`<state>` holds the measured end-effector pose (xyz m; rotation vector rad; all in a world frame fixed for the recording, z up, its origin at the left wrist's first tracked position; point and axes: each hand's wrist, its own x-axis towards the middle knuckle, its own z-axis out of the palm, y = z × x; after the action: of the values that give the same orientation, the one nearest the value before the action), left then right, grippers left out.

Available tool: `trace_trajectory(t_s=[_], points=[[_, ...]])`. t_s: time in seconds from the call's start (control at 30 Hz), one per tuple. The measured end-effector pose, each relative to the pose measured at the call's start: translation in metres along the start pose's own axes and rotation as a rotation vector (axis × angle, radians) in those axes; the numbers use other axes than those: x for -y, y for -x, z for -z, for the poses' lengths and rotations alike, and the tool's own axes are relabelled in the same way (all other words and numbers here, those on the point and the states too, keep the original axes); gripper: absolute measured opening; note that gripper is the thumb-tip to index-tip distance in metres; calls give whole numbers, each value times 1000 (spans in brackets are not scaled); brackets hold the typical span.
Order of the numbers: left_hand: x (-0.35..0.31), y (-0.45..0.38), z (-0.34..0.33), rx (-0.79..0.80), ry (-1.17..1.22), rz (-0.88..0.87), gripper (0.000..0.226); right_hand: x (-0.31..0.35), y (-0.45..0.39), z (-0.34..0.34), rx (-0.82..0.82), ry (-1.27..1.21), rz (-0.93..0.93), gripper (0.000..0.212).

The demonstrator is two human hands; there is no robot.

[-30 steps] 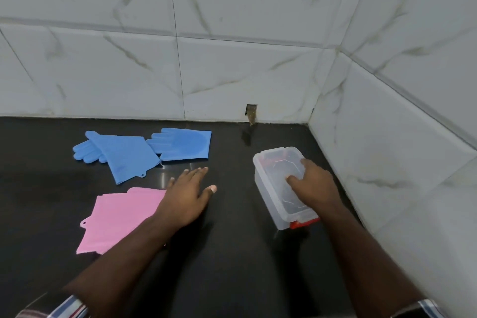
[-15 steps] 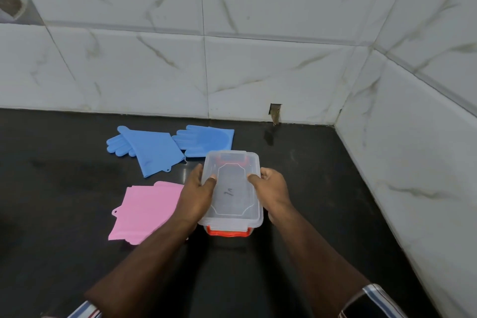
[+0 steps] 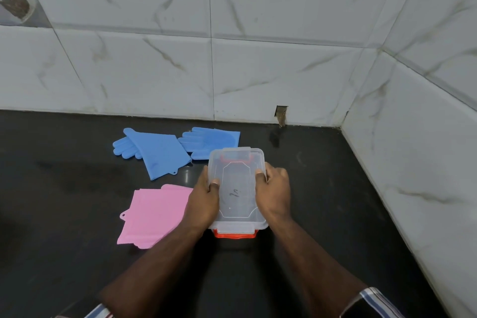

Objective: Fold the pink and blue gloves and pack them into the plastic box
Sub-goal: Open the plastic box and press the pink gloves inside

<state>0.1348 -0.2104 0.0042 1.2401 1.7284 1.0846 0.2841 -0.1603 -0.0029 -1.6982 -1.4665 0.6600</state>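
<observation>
A clear plastic box [image 3: 237, 183] with a lid and red clasps sits in the middle of the black counter. My left hand [image 3: 204, 201] grips its left side and my right hand [image 3: 275, 192] grips its right side, thumbs on the lid. Two blue gloves lie flat behind it: one [image 3: 157, 153] to the left, the other [image 3: 210, 141] partly hidden behind the box's far edge. The pink gloves [image 3: 154, 213] lie stacked flat to the left of the box, their right edge under my left wrist.
The black counter [image 3: 64, 214] meets white marble-tiled walls at the back [image 3: 154, 72] and on the right [image 3: 413, 150], forming a corner. A small notch [image 3: 281, 113] is cut in the back wall's base.
The box has come from the right side to the middle, and my left hand has joined my right on it. Over the last half second both hands stay on its sides.
</observation>
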Motion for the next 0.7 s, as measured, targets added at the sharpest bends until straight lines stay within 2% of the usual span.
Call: trace_trajectory(t_s=[0.23, 0.3, 0.43, 0.53, 0.6, 0.7], points=[[-1, 1, 2, -10, 54, 3, 40, 2, -1, 1, 9, 14, 95, 29], [-4, 3, 2, -30, 78, -22, 39, 3, 2, 4, 35, -95, 70, 24], [-26, 9, 10, -120, 58, -103, 35, 17, 7, 24, 71, -355, -105, 20], [-54, 13, 15, -138, 157, -136, 49, 34, 5, 53, 45, -622, -158, 16], [-72, 13, 16, -115, 210, -225, 44, 41, -1, 79, -22, -726, -173, 14], [-87, 8, 11, 1, 134, -389, 32, 40, -14, 121, -76, -781, -233, 36]])
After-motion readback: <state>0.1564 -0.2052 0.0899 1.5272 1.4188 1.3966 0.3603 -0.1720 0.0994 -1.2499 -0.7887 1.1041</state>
